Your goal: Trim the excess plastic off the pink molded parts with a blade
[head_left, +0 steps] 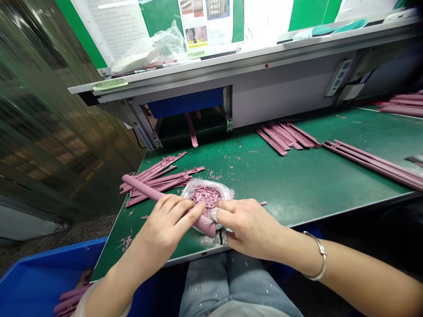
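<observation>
My left hand (173, 220) is closed around a long pink plastic strip (142, 188), which slants from the upper left down toward my lap. Close to the strip's lower end is my right hand (246, 224), fingers pinched together and a pale wrap on one finger. What it grips is hidden; a thin purplish tip (263, 203) pokes out behind it. Beneath both hands sits a bowl (228, 190) lined with clear plastic, filled with pink plastic scraps (206, 196).
Pink strips lie in piles at the left (158, 176), the back (286, 136) and the right (373, 165) of the green tabletop (264, 176). Shavings are scattered about. A blue bin (49, 264) holding more strips stands lower left. A shelf (251, 59) spans the back.
</observation>
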Available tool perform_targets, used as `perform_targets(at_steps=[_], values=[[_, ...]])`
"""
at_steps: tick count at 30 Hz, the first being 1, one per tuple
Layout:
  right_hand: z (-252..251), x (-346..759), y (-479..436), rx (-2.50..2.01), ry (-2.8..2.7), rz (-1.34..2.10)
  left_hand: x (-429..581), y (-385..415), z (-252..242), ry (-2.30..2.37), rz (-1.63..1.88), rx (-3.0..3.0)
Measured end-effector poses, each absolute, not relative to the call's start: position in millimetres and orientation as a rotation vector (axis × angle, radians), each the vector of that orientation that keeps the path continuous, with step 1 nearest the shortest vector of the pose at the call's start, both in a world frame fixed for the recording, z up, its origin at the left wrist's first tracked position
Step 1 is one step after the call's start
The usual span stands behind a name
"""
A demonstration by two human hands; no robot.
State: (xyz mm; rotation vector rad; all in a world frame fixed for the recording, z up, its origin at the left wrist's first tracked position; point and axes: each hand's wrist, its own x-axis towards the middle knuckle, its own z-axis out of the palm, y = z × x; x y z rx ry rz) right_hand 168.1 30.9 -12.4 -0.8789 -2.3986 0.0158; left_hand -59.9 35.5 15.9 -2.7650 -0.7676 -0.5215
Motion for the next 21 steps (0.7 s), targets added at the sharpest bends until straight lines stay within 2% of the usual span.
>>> perform_targets(at_steps=[6,11,14,17,21], values=[[-21.1,170.4,30.0,-0.816,-2.292,-0.08,-54.2,26.7,18.1,-0.966,-0.503,-2.806],[-18.3,168.5,29.2,-0.851,-2.215,-0.114,-49.6,18.3,26.1,-1.417,-0.465,-2.967],[-16.9,168.5,30.5,-0.869,-2.207,-0.074,-47.0,14.5,28.0,-1.658,-0.589,-3.096],[-14.5,169.2,32.7,-0.9,-2.193,0.009,-39.2,13.7,22.3,-1.882,-0.916,-3.245],[-7.3,169.8,35.1,-0.949,-2.102,0.167,-22.6,14.2,10.7,-1.973,-1.672,-3.266]])
